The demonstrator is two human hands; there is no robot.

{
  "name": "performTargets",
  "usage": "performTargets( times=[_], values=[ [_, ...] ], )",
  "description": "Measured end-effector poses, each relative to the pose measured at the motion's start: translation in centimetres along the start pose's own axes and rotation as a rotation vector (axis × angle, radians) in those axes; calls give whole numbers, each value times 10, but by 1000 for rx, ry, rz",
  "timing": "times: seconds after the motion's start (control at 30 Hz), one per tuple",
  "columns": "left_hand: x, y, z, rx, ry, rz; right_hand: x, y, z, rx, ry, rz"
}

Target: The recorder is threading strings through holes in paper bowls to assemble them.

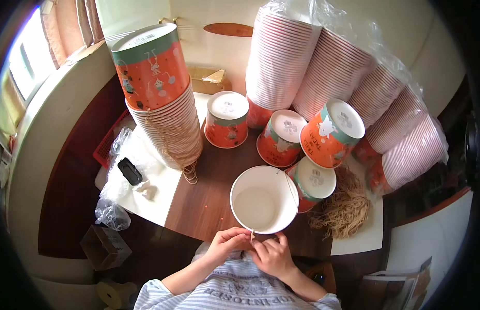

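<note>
A white-lined paper bucket (264, 200) lies tipped toward me at the table's near edge, its open mouth facing up. A thin string (252, 235) passes through the near rim, its short end showing between my hands. My left hand (230, 245) is closed, thumb and fingertips pinching at the string just under the rim. Closed from the other side, my right hand (272, 255) has its fingers bent around the string and against the bucket's rim. More string runs inside the bucket's right wall. My fingertips partly hide the knot area.
Upside-down orange-and-green buckets (228, 120) stand behind. A tall bucket stack (165, 119) with strings hanging down is at left. Plastic-wrapped stacks (284, 57) fill the back right. A bundle of tan strings (346, 209) lies right; a black case (129, 171) and clear plastic (113, 213) lie left.
</note>
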State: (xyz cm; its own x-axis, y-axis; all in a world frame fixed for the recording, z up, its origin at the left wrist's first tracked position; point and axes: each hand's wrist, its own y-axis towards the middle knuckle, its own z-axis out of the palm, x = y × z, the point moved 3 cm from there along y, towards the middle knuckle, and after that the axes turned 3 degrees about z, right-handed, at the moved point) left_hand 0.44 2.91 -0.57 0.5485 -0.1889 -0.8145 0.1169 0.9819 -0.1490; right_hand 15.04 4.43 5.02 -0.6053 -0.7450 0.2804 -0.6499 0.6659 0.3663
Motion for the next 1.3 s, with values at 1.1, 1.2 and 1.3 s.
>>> performTargets(
  times=[1.1,1.2,1.3],
  values=[
    [-3,6,4,194,-136,-148,-2,2,17,-31,66,20],
    [14,6,-1,226,-310,-217,1,3,16,31,61,26],
    [26,9,-3,237,-411,-239,3,6,12,-35,64,-6]
  ],
)
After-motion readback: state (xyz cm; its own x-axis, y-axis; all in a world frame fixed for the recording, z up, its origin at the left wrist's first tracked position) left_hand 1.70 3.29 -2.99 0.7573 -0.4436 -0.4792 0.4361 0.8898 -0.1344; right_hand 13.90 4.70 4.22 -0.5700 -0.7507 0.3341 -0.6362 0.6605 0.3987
